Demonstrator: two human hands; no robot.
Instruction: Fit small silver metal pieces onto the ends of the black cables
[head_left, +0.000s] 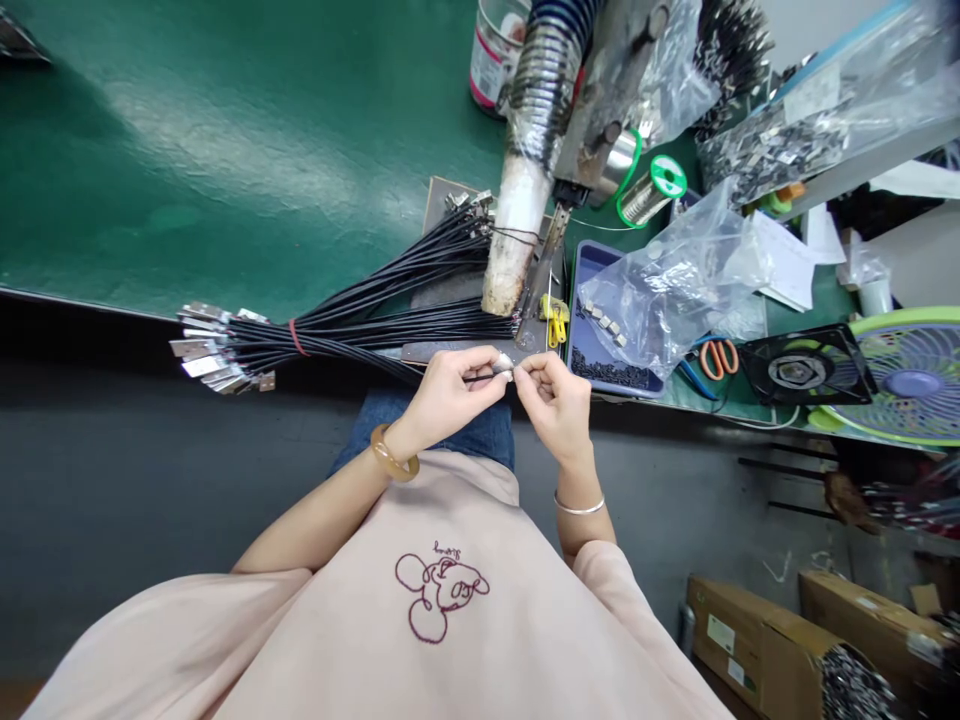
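Note:
Close to the table's front edge, my left hand (454,392) pinches one black cable (478,378) near its end. The cable end carries a small pale or metallic piece, too small to make out. My right hand (559,405) meets it from the right, thumb and forefinger pressed together at the tip; whatever they hold is hidden. A bundle of black cables (352,328), bound with a red band (298,338), lies to the left. Metal connectors (210,348) cluster at its left end, overhanging the edge. Several cable ends rest beneath the soldering iron (551,250).
A ribbed duct (525,170) hangs over the green table (247,130). Solder spools (649,195) stand behind. Right of my hands lie a yellow clip-like piece (555,325), a blue tray (589,262) with small parts and a plastic bag (667,285), orange-handled scissors (718,357), and fans (806,372).

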